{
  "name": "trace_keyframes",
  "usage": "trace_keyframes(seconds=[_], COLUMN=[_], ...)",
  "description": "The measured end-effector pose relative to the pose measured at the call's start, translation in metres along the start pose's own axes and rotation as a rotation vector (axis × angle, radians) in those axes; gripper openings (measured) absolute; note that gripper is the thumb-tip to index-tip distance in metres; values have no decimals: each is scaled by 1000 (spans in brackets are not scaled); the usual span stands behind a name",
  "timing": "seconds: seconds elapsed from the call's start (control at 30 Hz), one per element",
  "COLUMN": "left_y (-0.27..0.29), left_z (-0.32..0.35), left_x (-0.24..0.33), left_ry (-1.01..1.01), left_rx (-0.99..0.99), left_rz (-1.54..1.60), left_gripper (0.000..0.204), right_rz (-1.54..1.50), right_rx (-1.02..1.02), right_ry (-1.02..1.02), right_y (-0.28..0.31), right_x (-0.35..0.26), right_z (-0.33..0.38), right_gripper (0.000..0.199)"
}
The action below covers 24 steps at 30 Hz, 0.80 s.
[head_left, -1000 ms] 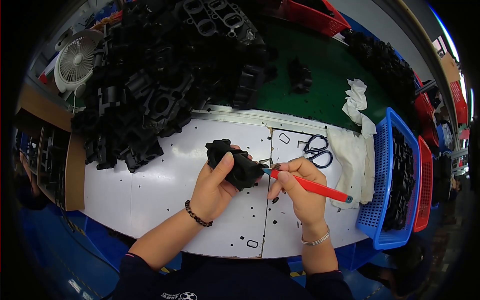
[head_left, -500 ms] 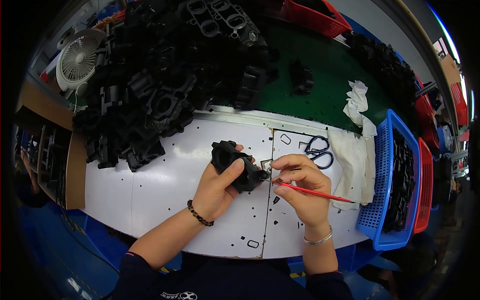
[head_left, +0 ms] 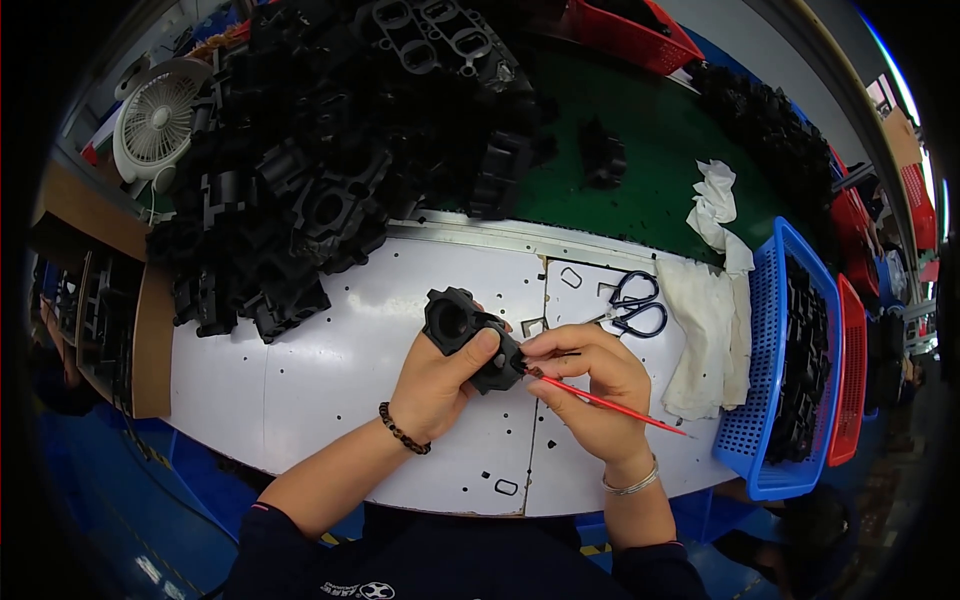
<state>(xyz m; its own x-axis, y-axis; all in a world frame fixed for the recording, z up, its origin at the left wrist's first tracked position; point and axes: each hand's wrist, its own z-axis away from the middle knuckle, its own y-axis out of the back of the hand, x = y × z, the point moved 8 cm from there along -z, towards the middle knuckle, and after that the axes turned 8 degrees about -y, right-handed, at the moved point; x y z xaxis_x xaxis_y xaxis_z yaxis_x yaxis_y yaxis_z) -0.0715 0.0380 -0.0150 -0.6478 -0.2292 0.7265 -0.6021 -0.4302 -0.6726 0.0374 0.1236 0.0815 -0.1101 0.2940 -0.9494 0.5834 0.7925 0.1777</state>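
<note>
A black moulded plastic part with a round opening sits in my left hand, the thumb pressed across its top. My right hand pinches a thin red-handled tool, its rear end pointing down to the right. The tool's tip, hidden by the fingers, is at the right side of the part, and my right fingertips touch that side. Just beyond the right hand, dark-handled scissors lie on the white worktop. Small black scraps and a thin black ring are scattered about.
A big heap of black parts fills the far left, near a white fan. Off-white cloth lies to the right, beside a blue basket of black parts. A green surface stretches beyond the metal strip.
My right hand has moved slightly left and down, closer against the part, with the red tool. The left hand has tilted the part so its round opening faces up more.
</note>
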Motion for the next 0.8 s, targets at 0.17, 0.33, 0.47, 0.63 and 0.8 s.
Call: trace_keyframes(seconds=[0.17, 0.33, 0.47, 0.63, 0.8], left_y=[-2, -4, -7, -10, -3], left_z=[2, 3, 5, 7, 3], left_x=[0, -3, -5, -6, 8], left_ry=[19, 26, 68, 40, -124], left_rx=[4, 6, -30, -23, 49], left_rz=[34, 53, 75, 101, 22], left_gripper=[39, 36, 41, 50, 55], right_rz=[377, 526, 564, 353, 8], right_rx=[104, 155, 222, 601, 308], right_ry=[318, 465, 434, 219, -332], right_y=[-12, -18, -15, 50, 29], right_x=[-24, -28, -27, -6, 20], right_z=[11, 17, 17, 13, 7], right_gripper=[28, 30, 25, 10, 23])
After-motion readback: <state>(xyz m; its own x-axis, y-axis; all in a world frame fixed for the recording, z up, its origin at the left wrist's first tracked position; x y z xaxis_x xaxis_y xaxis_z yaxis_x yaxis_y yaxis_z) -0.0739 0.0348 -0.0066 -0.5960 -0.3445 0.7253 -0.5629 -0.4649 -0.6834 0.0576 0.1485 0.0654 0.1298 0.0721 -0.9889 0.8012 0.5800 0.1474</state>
